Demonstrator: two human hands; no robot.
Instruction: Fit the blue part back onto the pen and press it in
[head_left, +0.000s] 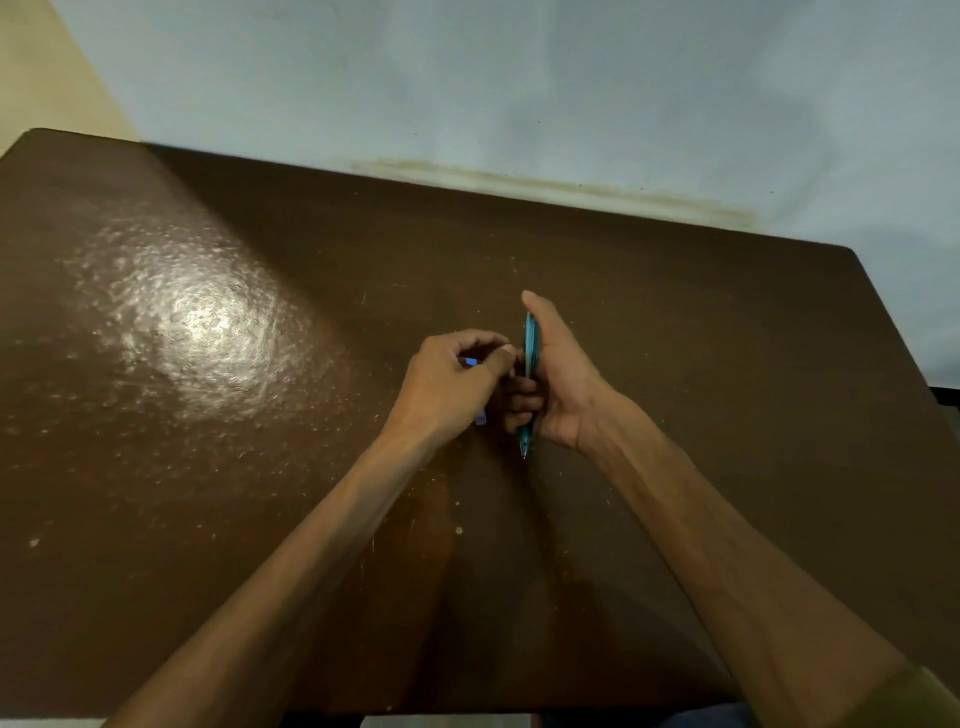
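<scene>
My right hand (563, 379) grips a teal pen (529, 348) over the middle of a brown table (208, 467). The pen stands nearly upright in the frame, its tip pointing toward me below the hand. My thumb lies along the barrel. My left hand (452, 387) is right beside it, fingers curled round a small blue piece (471, 361). A bit of the same blue-violet colour shows under that hand's heel (481, 417). The fingertips of both hands touch by the pen's barrel.
The table's glossy top is scratched and speckled, with a bright glare patch at the left (197, 322). A pale blue wall (519, 93) rises just behind the far edge. The near table edge runs along the bottom of the frame.
</scene>
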